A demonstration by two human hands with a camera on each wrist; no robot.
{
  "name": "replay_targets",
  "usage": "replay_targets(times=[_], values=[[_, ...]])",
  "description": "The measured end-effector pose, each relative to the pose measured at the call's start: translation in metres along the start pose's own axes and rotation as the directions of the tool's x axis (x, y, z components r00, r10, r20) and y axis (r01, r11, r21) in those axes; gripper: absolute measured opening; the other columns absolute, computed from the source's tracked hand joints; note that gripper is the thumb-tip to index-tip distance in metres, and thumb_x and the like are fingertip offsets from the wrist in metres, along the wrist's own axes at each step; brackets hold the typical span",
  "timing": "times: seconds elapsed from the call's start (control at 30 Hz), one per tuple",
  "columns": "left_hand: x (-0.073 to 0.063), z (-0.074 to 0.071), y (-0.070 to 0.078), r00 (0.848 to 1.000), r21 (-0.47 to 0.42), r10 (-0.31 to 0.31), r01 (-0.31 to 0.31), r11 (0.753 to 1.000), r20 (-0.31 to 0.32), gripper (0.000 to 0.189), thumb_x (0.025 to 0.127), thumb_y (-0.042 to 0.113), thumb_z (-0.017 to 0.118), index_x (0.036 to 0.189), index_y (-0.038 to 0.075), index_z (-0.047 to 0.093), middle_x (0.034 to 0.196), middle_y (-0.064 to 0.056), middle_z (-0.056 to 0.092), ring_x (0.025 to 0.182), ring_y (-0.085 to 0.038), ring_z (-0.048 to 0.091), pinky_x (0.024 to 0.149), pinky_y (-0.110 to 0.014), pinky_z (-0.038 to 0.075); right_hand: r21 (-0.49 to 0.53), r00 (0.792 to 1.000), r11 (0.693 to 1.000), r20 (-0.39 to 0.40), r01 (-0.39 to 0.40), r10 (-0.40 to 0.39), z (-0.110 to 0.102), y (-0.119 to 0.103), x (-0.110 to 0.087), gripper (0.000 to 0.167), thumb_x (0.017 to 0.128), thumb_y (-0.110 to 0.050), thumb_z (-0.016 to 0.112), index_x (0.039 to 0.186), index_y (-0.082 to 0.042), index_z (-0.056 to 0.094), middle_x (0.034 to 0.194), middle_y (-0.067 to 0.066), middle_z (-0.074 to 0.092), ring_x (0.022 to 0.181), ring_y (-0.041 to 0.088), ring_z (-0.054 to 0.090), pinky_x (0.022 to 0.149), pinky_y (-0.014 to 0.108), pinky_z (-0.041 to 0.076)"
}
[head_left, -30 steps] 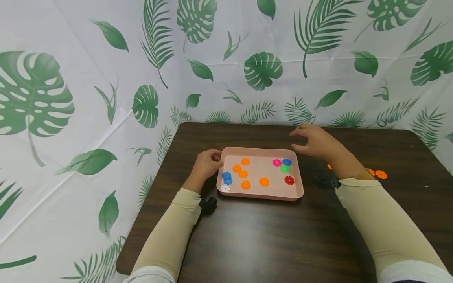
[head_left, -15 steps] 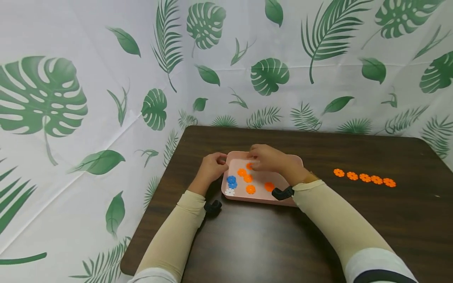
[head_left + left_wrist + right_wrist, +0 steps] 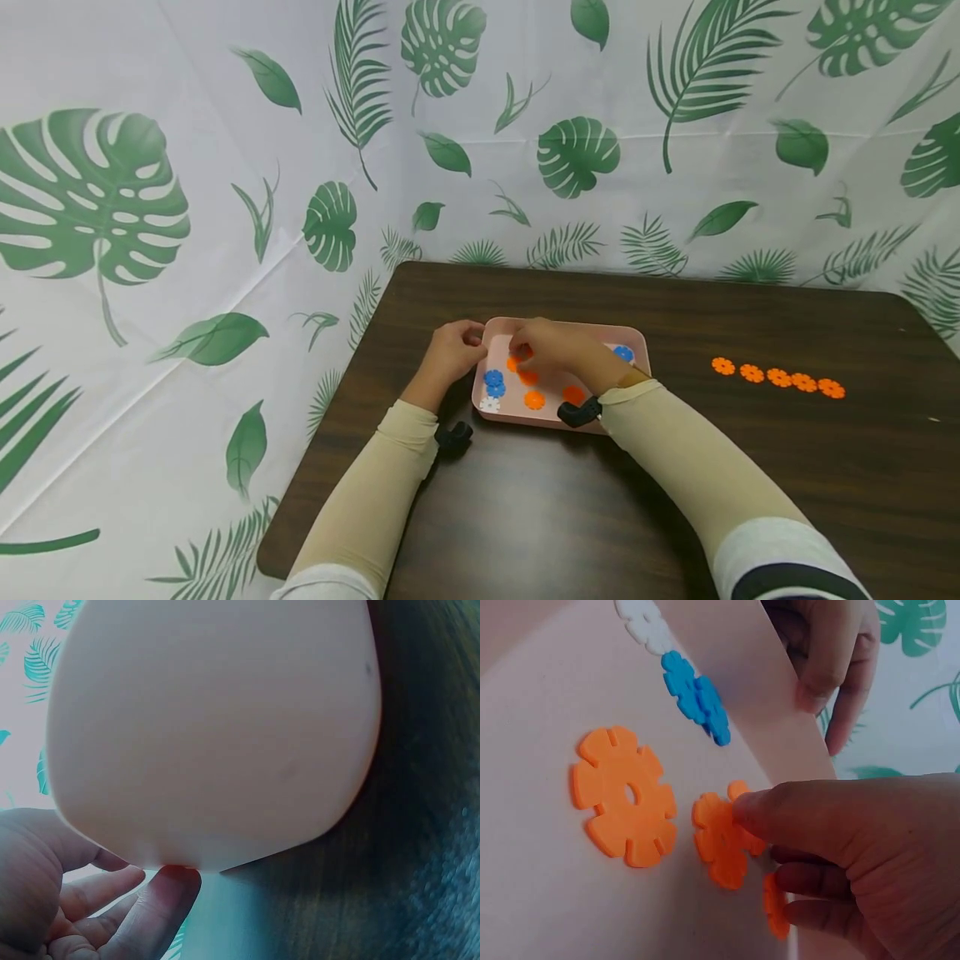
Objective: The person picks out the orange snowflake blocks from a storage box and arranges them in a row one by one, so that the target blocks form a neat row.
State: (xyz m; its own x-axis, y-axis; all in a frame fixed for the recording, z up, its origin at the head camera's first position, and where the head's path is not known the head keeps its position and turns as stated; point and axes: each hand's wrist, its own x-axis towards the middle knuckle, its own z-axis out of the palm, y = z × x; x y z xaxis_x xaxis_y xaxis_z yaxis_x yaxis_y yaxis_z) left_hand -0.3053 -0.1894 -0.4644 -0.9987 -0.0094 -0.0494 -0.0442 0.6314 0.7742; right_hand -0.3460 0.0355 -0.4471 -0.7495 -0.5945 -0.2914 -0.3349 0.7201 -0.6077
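Observation:
My left hand [image 3: 453, 350] pinches the left end of the shallow pink tray [image 3: 540, 422], its thumb pressed on the outer wall in the left wrist view. Inside the tray, my right hand [image 3: 551, 346] bends its thumb and fingers around an orange snowflake disc [image 3: 754, 841], which overlaps another orange disc [image 3: 716, 844]. Partly covered by the right fingers is a further orange disc [image 3: 776, 907]. A separate orange disc [image 3: 625, 796] lies flat nearer the camera. Two overlapping blue discs [image 3: 494, 383] and a white disc [image 3: 490, 405] lie along the tray's left end.
Several orange discs [image 3: 778, 378] form a row on the dark wooden table [image 3: 712, 483], right of the tray. A blue disc [image 3: 623, 353] shows at the tray's far right; my right forearm hides the discs near it. Behind the table hangs a leaf-print cloth [image 3: 480, 167].
My right hand has come from beyond the tray's right end into the tray, leftward to the orange discs. My left hand has stayed at the tray's left end.

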Motion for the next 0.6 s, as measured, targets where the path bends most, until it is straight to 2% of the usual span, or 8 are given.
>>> replay_targets(times=[0.07,0.13,0.23,0.3,0.4,0.43,0.47,0.6], values=[[0.001,0.0,-0.001,1.0,-0.001,-0.006,0.006,1.0,0.004,0.042,0.088,0.016,0.074,0.13,0.011,0.07,0.102,-0.007,0.072,0.086,-0.023,0.066,0.077,-0.037,0.061,0.017,1.0,0.999,-0.009,-0.027,0.027,0.001,0.0,-0.002,0.031,0.091,-0.011,0.071,0.119,-0.026,0.071,0.117,-0.011,0.066,0.112,0.017,0.058,0.097,0.04,0.054],[0.001,0.0,-0.001,1.0,-0.002,-0.011,0.011,1.0,0.009,0.043,0.088,0.016,0.073,0.131,0.012,0.069,0.103,-0.006,0.072,0.086,-0.023,0.066,0.078,-0.037,0.061,-0.04,1.0,0.999,-0.017,0.012,-0.012,0.001,0.0,-0.003,0.035,0.089,-0.007,0.072,0.118,-0.025,0.071,0.116,-0.011,0.065,0.11,0.016,0.059,0.095,0.038,0.056],[0.001,-0.001,-0.001,1.0,0.0,-0.014,0.014,1.0,0.012,0.043,0.088,0.017,0.073,0.131,0.012,0.069,0.102,-0.007,0.072,0.086,-0.023,0.066,0.078,-0.037,0.061,-0.101,0.999,0.994,0.007,0.048,-0.047,0.001,-0.002,0.001,0.03,0.09,-0.01,0.074,0.117,-0.021,0.072,0.115,-0.007,0.066,0.107,0.018,0.059,0.093,0.037,0.056],[0.001,-0.001,0.0,1.0,0.004,-0.017,0.017,1.0,0.012,0.043,0.088,0.017,0.073,0.131,0.012,0.069,0.103,-0.007,0.072,0.086,-0.024,0.066,0.079,-0.037,0.061,-0.193,0.994,0.975,0.033,0.107,-0.102,0.001,-0.004,0.007,0.027,0.091,-0.014,0.076,0.118,-0.016,0.073,0.113,-0.002,0.067,0.104,0.02,0.06,0.093,0.037,0.055],[0.0,-0.002,0.0,1.0,0.008,-0.019,0.019,1.0,0.012,0.043,0.088,0.017,0.074,0.131,0.012,0.069,0.104,-0.007,0.072,0.087,-0.024,0.066,0.08,-0.038,0.061,-0.343,0.98,0.918,0.066,0.197,-0.186,0.002,-0.007,0.016,0.027,0.093,-0.021,0.078,0.117,-0.01,0.074,0.109,0.003,0.065,0.097,0.022,0.059,0.092,0.036,0.054],[0.0,-0.002,0.001,1.0,0.008,-0.019,0.019,1.0,0.012,0.043,0.089,0.017,0.074,0.131,0.012,0.069,0.104,-0.007,0.072,0.087,-0.024,0.066,0.081,-0.038,0.061,-0.361,0.981,0.912,0.066,0.194,-0.183,0.002,-0.007,0.017,0.027,0.092,-0.021,0.078,0.116,-0.01,0.075,0.107,0.003,0.064,0.096,0.021,0.058,0.092,0.036,0.054],[0.0,-0.002,0.001,1.0,0.009,-0.018,0.018,1.0,0.01,0.043,0.089,0.017,0.074,0.131,0.012,0.069,0.104,-0.007,0.072,0.088,-0.024,0.066,0.081,-0.038,0.061,-0.412,0.975,0.885,0.07,0.219,-0.209,0.003,-0.008,0.02,0.027,0.092,-0.021,0.079,0.116,-0.009,0.075,0.105,0.003,0.064,0.094,0.021,0.058,0.091,0.035,0.053],[0.0,-0.001,0.0,1.0,0.012,-0.008,0.007,1.0,0.007,0.043,0.089,0.016,0.074,0.131,0.012,0.069,0.105,-0.007,0.073,0.089,-0.023,0.067,0.081,-0.038,0.061,-0.449,0.979,0.871,0.068,0.2,-0.19,0.006,-0.008,0.024,0.022,0.09,-0.02,0.08,0.111,-0.013,0.075,0.097,-0.002,0.064,0.087,0.018,0.057,0.085,0.032,0.053]])
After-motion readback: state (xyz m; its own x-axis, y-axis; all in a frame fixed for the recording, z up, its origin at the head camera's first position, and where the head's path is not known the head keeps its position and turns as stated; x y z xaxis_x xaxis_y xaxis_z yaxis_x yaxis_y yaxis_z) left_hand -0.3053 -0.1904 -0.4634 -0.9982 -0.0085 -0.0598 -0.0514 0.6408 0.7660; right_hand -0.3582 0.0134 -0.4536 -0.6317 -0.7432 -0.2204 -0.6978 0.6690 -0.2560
